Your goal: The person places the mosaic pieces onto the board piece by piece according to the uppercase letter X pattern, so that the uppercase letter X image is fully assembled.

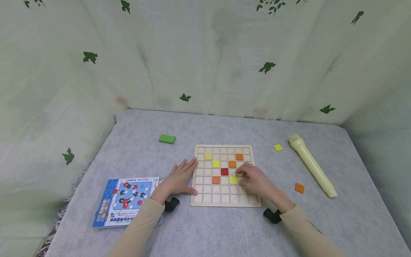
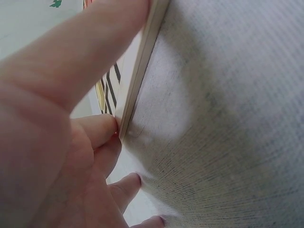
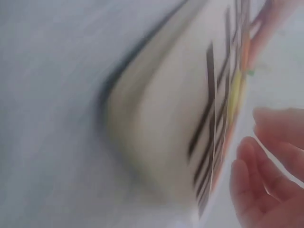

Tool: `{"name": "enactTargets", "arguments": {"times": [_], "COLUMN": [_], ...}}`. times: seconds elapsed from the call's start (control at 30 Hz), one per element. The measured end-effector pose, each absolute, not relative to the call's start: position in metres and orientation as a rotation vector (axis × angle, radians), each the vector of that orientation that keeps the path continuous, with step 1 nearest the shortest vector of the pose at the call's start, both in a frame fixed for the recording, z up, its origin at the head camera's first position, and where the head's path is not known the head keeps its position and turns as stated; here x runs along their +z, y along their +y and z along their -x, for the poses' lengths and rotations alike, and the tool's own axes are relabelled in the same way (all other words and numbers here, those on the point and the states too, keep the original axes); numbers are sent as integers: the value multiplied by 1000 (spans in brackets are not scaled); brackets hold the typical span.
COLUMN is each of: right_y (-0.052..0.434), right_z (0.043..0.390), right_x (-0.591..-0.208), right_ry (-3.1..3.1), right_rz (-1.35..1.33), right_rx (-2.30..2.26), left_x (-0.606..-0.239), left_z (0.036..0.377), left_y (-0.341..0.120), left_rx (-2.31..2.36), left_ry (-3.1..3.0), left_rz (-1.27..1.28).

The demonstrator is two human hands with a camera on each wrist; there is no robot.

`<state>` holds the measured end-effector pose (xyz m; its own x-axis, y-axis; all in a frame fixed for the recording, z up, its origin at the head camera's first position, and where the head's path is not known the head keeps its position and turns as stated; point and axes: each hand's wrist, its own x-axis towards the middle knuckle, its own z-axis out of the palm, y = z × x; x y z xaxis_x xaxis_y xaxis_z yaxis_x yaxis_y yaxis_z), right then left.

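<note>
Right now a wooden grid board (image 1: 224, 194) lies flat on the grey bench (image 1: 224, 128), near its front middle, with both hands on it. The left hand (image 1: 179, 178) rests palm down against the board's left edge, its fingers (image 1: 189, 165) straight and slightly spread, the tips reaching onto the frame while the thumb lies along the lower left side; the left wrist view shows the fingers touching the pale rim. The right hand (image 1: 255, 180) lies over the board's right half, its fingers (image 1: 241, 172) curled in toward the yellow tile (image 1: 233, 180) in the fourth row. The fingertips sit just beside that tile, at its upper right, but I cannot tell whether they pinch anything; the right wrist view is too blurred to settle it.

On the board also sit a red tile (image 1: 224, 171), orange tiles (image 1: 239, 156) and further yellow ones. Off the board, a loose yellow tile (image 1: 278, 147) and an orange tile (image 1: 299, 187) lie to the right, near a pale yellow tube (image 1: 313, 166). A green block (image 1: 167, 139) lies at the back left, and a blue booklet (image 1: 125, 200) sits beside the left forearm.
</note>
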<state>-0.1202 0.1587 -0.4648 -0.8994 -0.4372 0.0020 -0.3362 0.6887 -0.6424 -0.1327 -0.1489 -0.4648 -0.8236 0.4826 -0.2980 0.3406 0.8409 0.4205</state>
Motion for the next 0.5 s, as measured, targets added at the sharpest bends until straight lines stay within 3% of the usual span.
{"name": "enactTargets", "arguments": {"times": [0.33,0.5], "right_y": [269,302], "right_z": [89,75], "right_x": [-473,-476], "right_ry": [2993,3054], "right_rz": [458,353], "right_rx": [-1021,-940], "left_x": [-463,-462], "left_z": [132,132], "left_y": [-148,-148], "left_rx": [489,487], "left_ry": [2622,2625], "left_rz": [-600,-605]}}
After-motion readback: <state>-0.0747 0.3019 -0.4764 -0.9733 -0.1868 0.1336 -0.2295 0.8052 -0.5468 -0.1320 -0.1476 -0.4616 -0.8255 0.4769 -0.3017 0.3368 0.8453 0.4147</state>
